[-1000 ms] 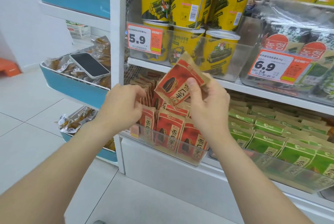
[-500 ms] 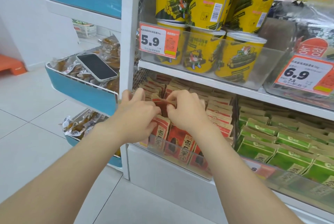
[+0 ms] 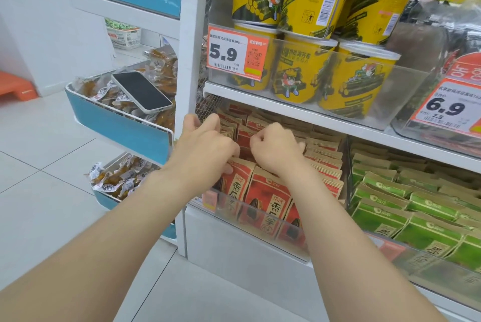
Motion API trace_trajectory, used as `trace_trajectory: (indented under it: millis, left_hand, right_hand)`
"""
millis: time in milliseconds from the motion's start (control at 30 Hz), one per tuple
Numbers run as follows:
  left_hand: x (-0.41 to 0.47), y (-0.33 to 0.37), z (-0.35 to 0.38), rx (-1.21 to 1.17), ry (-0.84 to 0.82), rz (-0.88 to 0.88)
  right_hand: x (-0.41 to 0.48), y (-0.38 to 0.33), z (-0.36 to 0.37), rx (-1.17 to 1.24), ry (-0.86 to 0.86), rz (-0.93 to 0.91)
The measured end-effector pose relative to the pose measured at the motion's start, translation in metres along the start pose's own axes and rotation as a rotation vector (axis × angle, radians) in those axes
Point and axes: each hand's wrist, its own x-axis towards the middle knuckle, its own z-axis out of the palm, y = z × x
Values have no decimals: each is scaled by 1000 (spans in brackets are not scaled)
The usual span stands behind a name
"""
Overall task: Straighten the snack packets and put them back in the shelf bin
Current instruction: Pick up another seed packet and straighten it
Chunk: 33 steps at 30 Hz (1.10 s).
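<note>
Between the two grips, red seed packets (image 3: 243,139) stand pinched upright; left hand (image 3: 203,148) and right hand (image 3: 273,151) are both clamped on them, squaring the shelf bin's (image 3: 263,225) row.

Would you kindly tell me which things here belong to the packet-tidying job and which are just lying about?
Belongs to the job:
red snack packets
clear shelf bin holding them
left hand and right hand, both gripping packets

Just lying about:
phone on the blue side bin
yellow tubs on the shelf above
green packets to the right
price tags
</note>
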Motion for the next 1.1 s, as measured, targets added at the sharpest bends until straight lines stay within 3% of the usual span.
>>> trace_trajectory:
  millis: [67, 133, 400, 667, 800, 933, 1000, 1100]
  left_hand:
    - [-2, 2, -1, -55, -18, -15]
    - [-7, 4, 0, -97, -15, -10]
    - [-11, 0, 11, -126, -169, 1]
    - [-13, 2, -2, -236, -214, -37]
    - [-12, 13, -13, -281, -149, -104]
    - [-10, 33, -27, -487, 134, -266]
    - [-11, 44, -37, -652, 303, -285]
    - [-18, 65, -58, -972, 275, -251]
  right_hand:
    - [3, 0, 5, 118, 155, -8]
    - [4, -2, 4, 161, 198, -41]
    - [4, 1, 4, -172, 26, -44]
    - [-14, 12, -19, -149, 198, -463]
    - [-33, 23, -34, 47, 454, -561]
    - [-64, 26, -54, 334, 750, -601]
    - [-82, 24, -66, 485, 830, -577]
    - [-109, 25, -81, 709, 803, -510]
